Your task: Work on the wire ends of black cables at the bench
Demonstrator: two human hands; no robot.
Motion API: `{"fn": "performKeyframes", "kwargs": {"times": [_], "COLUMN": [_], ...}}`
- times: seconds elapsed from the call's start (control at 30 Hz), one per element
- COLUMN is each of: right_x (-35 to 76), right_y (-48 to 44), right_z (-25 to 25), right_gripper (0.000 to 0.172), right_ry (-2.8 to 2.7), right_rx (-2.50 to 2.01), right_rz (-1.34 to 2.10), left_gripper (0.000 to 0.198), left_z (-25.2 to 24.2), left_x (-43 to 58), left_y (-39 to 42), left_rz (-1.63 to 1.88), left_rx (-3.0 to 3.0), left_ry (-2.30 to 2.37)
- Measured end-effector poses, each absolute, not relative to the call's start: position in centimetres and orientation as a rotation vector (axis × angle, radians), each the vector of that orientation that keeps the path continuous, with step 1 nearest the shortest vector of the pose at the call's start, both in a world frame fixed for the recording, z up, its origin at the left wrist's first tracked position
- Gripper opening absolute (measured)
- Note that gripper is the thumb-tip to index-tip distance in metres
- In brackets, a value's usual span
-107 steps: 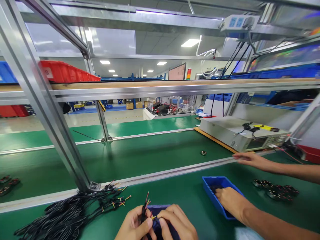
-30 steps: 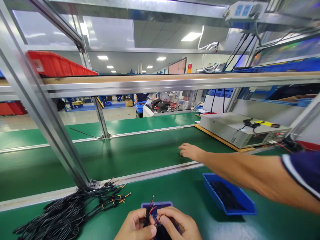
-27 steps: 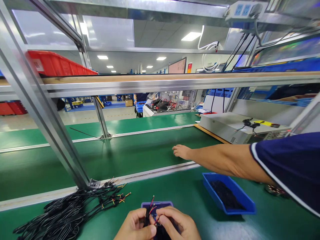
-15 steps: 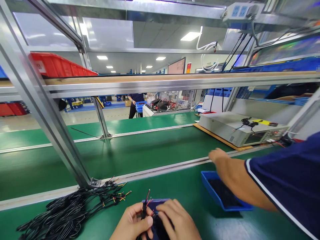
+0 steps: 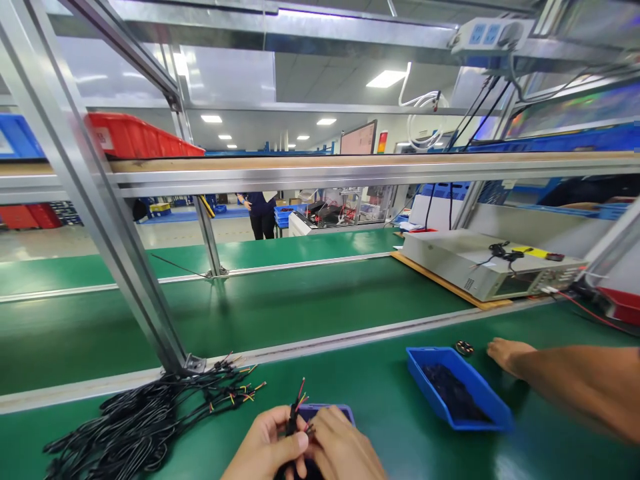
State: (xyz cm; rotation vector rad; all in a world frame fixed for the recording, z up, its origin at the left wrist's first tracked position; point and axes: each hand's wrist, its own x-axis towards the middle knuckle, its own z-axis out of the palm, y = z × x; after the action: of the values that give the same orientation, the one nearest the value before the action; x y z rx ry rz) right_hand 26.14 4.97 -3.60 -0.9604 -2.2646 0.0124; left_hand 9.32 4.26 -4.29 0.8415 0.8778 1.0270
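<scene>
At the bottom edge my left hand point(image 5: 265, 450) pinches a black cable point(image 5: 293, 417) whose red and yellow wire ends stick up. My right hand point(image 5: 341, 450) presses against it from the right, fingers on the same cable. Both hands hover over a small dark blue tray point(image 5: 346, 413) on the green bench mat point(image 5: 380, 393). A heap of black cables point(image 5: 135, 423) with coloured tips lies to the left.
A co-worker's hand point(image 5: 507, 352) rests on the mat at right, beside a small round black part point(image 5: 463, 347) and a blue bin point(image 5: 457, 390) of dark pieces. Behind run a green conveyor belt point(image 5: 300, 300), a slanted metal post point(image 5: 107, 213) and a grey instrument box point(image 5: 487, 267).
The co-worker's arm, stretched across the belt a second ago, has drawn back to the right; a round black part now lies by the blue bin. My hands still work the cable.
</scene>
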Motion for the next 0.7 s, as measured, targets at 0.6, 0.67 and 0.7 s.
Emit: {"fn": "performKeyframes", "kwargs": {"times": [0.6, 0.67, 0.7], "right_x": [26.8, 26.8, 26.7], "right_y": [3.7, 3.8, 3.9], "right_z": [-1.3, -1.5, -1.6], "right_gripper": [0.015, 0.015, 0.014], "right_ry": [-1.658, -1.676, -1.684], "right_rx": [-0.964, -0.966, -0.971], "right_rz": [0.763, 0.747, 0.743], "left_gripper": [0.052, 0.051, 0.05], "left_z": [-4.4, -4.1, -3.8], "left_x": [9.5, 9.4, 9.3], "left_y": [3.7, 3.7, 3.7], "left_rz": [0.935, 0.925, 0.916], "left_rx": [0.843, 0.847, 0.849], "left_ry": [0.877, 0.871, 0.868]}}
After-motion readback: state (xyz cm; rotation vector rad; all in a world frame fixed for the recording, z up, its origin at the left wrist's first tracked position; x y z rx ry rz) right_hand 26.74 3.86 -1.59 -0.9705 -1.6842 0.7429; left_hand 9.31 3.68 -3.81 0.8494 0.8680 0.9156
